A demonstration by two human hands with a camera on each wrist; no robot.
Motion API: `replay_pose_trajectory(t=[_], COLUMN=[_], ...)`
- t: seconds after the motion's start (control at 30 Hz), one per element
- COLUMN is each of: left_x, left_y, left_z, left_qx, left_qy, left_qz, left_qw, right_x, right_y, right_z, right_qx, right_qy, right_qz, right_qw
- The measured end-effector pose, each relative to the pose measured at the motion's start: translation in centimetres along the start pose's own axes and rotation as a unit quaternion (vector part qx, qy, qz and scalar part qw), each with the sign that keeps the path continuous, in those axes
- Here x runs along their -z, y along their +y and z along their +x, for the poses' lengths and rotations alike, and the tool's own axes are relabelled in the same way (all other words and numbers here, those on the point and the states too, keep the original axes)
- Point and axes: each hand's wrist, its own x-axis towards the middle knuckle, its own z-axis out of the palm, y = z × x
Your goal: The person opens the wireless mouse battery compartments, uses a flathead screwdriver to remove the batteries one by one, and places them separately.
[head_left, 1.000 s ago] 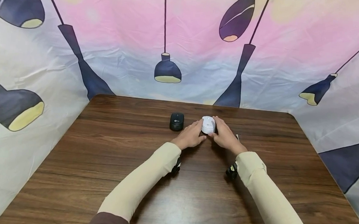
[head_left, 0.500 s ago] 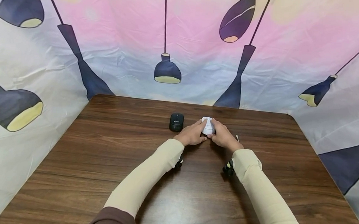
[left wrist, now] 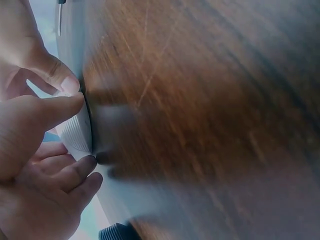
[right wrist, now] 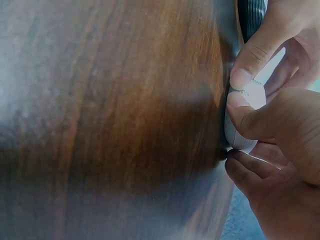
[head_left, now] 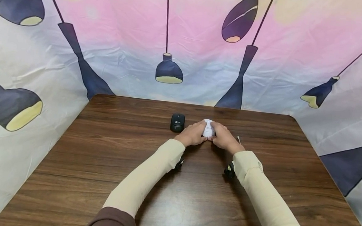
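A white computer mouse [head_left: 209,131] lies near the far side of the table, between both hands. My left hand [head_left: 193,134] grips its left side and my right hand [head_left: 224,138] its right side, with fingers over the top. Both thumbs meet at the mouse's near end. Seen from the left wrist, the ribbed end of the white mouse [left wrist: 79,132] shows close over the wood, between thumbs and fingers. The right wrist view has the right thumb across the white mouse [right wrist: 257,95]. Just left of my left hand sits a black mouse [head_left: 177,122].
The brown wooden table [head_left: 110,150] ends at a far edge just behind the mice. Behind it hangs a cloth backdrop [head_left: 134,68] printed with lamps. A thin white object [head_left: 238,139] shows beside the right wrist, partly hidden by it.
My fingers have moved inward over the top of the white mouse, and the thumbs have come together. The white mouse has shifted slightly toward me. The black mouse has stayed put.
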Motion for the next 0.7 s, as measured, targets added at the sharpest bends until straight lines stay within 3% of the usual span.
replay_pose_trajectory(t=[0.33, 0.7], left_x=[-0.2, -0.5], left_y=[0.1, 0.0], left_z=[-1.0, -2.1], left_qx=[0.003, -0.024], left_qy=[0.008, 0.035], left_qz=[0.001, 0.022], left_qw=[1.0000, 0.9989], right_x=[-0.6, -0.7], right_y=[-0.3, -1.0], right_z=[-0.9, -1.9], right_qx=[0.025, 0.034], right_qy=[0.003, -0.005], right_qz=[-0.001, -0.009], right_qw=[1.000, 0.999])
